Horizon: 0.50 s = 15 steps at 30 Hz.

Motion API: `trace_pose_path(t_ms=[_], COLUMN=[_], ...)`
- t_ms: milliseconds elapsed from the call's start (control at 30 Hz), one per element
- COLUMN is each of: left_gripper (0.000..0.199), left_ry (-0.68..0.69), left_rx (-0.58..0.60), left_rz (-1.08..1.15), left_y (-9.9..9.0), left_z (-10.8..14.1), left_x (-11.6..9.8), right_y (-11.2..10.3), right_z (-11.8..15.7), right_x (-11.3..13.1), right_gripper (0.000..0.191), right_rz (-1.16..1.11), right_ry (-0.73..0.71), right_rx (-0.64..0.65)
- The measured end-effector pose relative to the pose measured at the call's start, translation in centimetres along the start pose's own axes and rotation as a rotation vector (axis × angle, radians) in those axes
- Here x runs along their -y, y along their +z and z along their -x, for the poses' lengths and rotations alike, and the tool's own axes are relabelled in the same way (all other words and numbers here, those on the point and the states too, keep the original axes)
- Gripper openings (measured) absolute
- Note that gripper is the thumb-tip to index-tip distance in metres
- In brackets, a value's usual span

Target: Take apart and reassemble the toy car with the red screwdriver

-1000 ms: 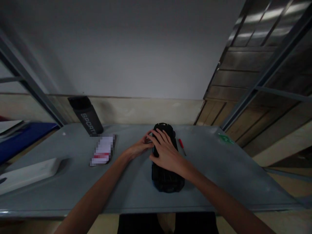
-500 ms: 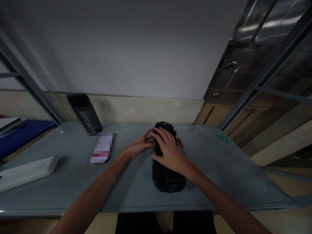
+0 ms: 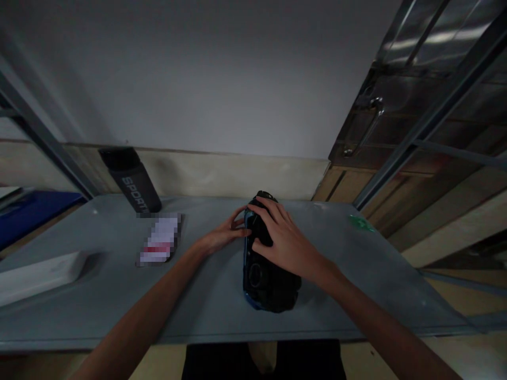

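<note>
A black and blue toy car (image 3: 273,295) lies tilted on the grey table, its dark underside mostly up. One round black wheel shows on its left near side, and a blue strip of the body runs along the left edge. My right hand (image 3: 279,235) is laid over the car's far half, fingers curled around its far end and thumb pressed on the underside. With thumb and fingertips, my left hand (image 3: 225,235) grips the far left edge. Both hands cover much of the car's far half.
A dark bottle marked SPORT (image 3: 137,184) stands at the back left, a blurred-out phone-shaped item (image 3: 160,240) before it. A long white object (image 3: 43,277) lies at the left. Green crumpled plastic (image 3: 361,222) is at the right. Metal posts (image 3: 420,132) flank the table (image 3: 206,311).
The toy car has been rolled to the right, so its left side and a wheel now show. A red-ended thin tool right of it is now out of sight.
</note>
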<state>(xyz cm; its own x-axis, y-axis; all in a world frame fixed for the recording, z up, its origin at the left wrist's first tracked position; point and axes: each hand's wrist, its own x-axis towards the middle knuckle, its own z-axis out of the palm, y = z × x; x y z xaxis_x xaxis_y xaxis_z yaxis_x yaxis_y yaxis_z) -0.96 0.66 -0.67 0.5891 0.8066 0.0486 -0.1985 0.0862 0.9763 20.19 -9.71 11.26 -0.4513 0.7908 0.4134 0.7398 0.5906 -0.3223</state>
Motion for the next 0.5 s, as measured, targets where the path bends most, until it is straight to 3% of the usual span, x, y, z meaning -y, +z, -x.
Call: trace_pose_path(t_ms=[100, 300, 500], left_gripper=[0.108, 0.105, 0.104], left_ry=[-0.071, -0.062, -0.051], left_rx=[-0.008, 0.004, 0.032], left_rz=[0.041, 0.036, 0.041], left_y=[0.3, 0.4, 0.3], left_z=[0.0, 0.1, -0.1], left_x=[-0.5, -0.9, -0.6], right_y=[-1.0, -2.6, -4.4], right_z=[0.4, 1.4, 2.2], right_x=[-0.2, -0.7, -1.2], right_gripper=[0.068, 0.065, 0.066], right_rz=[-0.005, -0.021, -0.156], right_ry=[-0.003, 0.057, 0.286], right_rx=[-0.036, -0.096, 0.079])
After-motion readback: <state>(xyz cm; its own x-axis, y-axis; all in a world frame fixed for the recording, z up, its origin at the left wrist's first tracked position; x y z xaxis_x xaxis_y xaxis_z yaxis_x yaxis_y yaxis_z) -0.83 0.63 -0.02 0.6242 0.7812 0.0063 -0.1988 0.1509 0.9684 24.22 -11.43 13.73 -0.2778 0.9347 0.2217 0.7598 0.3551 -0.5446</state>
